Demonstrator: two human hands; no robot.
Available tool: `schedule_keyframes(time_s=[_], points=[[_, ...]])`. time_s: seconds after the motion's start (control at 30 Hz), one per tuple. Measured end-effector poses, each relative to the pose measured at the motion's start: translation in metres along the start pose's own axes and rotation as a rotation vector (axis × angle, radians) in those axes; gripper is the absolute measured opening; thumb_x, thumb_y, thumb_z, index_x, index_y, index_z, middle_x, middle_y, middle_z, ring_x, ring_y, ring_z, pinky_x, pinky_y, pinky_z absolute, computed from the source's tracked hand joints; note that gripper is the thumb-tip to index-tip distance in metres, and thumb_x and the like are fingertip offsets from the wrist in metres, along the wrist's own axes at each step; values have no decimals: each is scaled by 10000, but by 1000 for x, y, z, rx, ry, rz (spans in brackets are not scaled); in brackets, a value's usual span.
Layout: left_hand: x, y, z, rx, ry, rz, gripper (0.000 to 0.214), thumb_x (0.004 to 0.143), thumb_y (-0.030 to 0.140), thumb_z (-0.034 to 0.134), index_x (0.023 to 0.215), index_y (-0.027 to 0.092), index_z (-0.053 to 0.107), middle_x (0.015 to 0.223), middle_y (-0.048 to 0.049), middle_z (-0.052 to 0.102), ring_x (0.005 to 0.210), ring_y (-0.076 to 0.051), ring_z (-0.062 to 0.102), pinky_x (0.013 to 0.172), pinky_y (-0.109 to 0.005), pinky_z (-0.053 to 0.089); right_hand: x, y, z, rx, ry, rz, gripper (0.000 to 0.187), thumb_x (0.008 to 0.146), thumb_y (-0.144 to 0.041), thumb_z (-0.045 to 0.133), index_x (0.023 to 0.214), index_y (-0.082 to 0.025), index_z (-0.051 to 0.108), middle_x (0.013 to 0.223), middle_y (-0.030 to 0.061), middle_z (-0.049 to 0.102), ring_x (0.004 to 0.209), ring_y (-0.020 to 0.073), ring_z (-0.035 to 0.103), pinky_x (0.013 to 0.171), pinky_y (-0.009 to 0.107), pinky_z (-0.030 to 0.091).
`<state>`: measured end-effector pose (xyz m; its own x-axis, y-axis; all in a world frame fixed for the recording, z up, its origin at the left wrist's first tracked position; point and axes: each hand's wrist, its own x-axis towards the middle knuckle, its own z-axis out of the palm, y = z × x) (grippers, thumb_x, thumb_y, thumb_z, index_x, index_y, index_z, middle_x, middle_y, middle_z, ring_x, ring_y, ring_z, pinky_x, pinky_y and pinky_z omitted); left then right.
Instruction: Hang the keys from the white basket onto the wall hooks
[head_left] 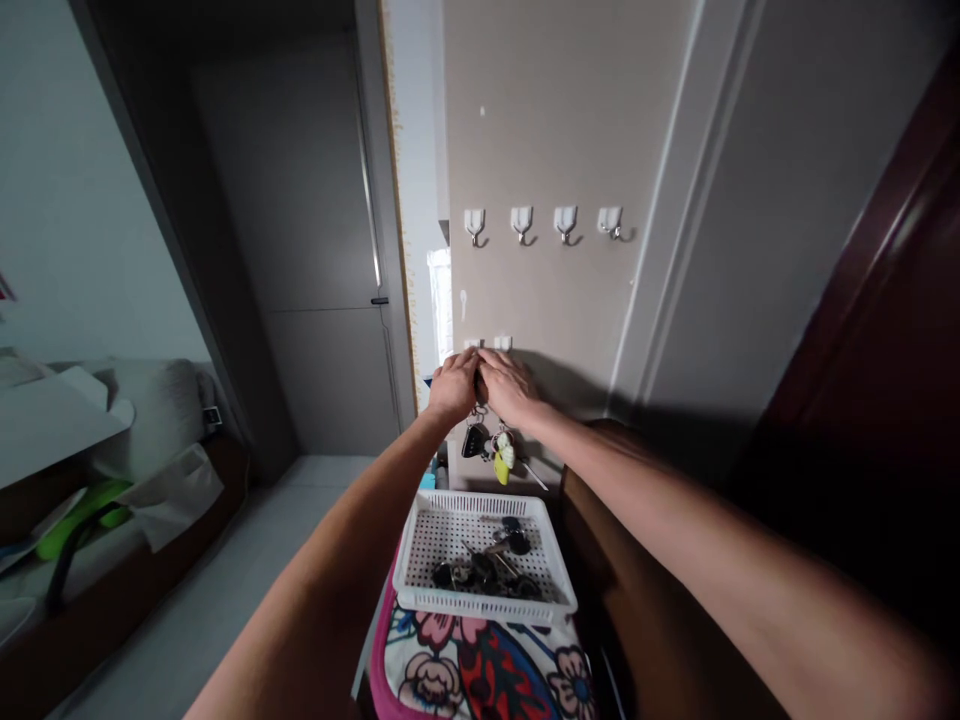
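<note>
Both my hands reach up to the beige wall panel, side by side at a lower row of white hooks [502, 343]. My left hand [454, 384] and my right hand [508, 386] have their fingers curled together over the same spot. Below them hangs a bunch of keys [475, 438] with a black fob and a yellow-and-white charm [503, 455]. What the fingers pinch is hidden; it seems to be the ring of that bunch. Under my arms a white perforated basket [420, 545] holds several more keys [487, 570].
An upper row of several bare white hooks [541, 223] is on the wall. The basket rests on a flower-patterned cloth [480, 665]. A dark wooden door [877, 330] is at the right, a grey cabinet [307, 250] at the left, cluttered bedding [97, 470] far left.
</note>
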<state>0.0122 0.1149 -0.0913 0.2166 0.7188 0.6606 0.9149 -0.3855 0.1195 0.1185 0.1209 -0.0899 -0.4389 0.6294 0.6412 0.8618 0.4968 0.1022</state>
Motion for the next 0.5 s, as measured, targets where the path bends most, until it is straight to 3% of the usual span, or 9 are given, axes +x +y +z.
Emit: schedule_keyframes(time_s=[0.1, 0.2, 0.37, 0.5], points=[[2, -3, 0, 97, -54, 51, 469, 660, 91, 311, 1113, 212, 320, 1222, 24, 271, 1080, -165, 234, 857, -331, 249, 5, 4, 1, -102, -71, -32, 416, 732, -95, 177, 1095, -142, 375, 1218, 48, 274, 1111, 195, 174, 882, 383, 146], [3, -4, -1, 134, -88, 53, 487, 650, 79, 318, 1117, 215, 313, 1235, 31, 241, 1083, -176, 226, 855, -352, 245, 7, 5, -3, -130, -136, -25, 425, 730, -90, 168, 1097, -152, 372, 1230, 36, 251, 1119, 205, 151, 888, 408, 113], [2, 0, -11, 56, -108, -16, 492, 633, 79, 354, 1107, 206, 329, 1210, 13, 293, 1053, -168, 290, 852, -310, 280, 3, 1, -19, -89, -138, -21, 385, 734, -116, 196, 1061, -135, 398, 1200, 64, 293, 1087, 209, 214, 856, 392, 192], [-24, -2, -6, -90, -86, -65, 429, 645, 68, 349, 1058, 177, 394, 1140, -7, 391, 999, -128, 370, 845, -226, 297, -26, -2, -15, -45, -190, -82, 301, 700, -150, 308, 949, -134, 477, 1147, 81, 341, 1005, 205, 316, 805, 336, 269]])
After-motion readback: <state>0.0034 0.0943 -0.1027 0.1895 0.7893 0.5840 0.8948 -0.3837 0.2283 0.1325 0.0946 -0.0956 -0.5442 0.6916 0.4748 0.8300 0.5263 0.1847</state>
